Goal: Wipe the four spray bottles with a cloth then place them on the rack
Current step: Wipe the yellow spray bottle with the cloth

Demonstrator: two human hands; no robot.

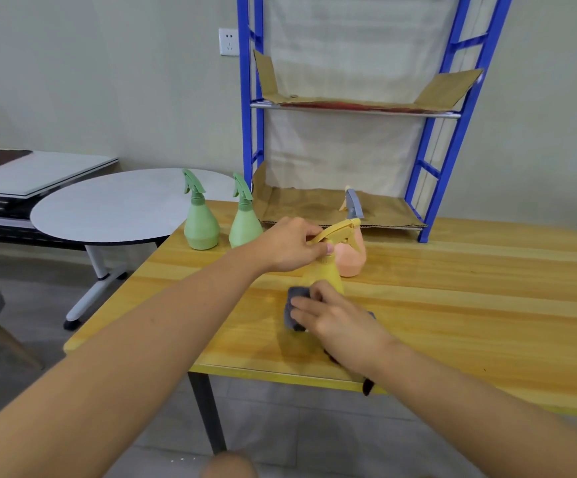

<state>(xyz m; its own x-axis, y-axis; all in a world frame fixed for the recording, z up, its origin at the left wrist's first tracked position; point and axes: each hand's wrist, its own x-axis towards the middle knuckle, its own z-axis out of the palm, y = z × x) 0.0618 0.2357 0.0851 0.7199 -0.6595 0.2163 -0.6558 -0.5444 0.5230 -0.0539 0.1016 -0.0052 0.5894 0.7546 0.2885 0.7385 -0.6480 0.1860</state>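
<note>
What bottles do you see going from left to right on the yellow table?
First green spray bottle → second green spray bottle → yellow spray bottle, held and wiped → pink spray bottle just behind it.

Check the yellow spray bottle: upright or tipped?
Upright: the yellow spray bottle stands on the table, left hand gripping its neck.

Two pale green spray bottles, yellow spray bottle, peach bottle with grey trigger, dark grey cloth, blue rack, brown cardboard liners, yellow wood-grain table, white round table
</note>
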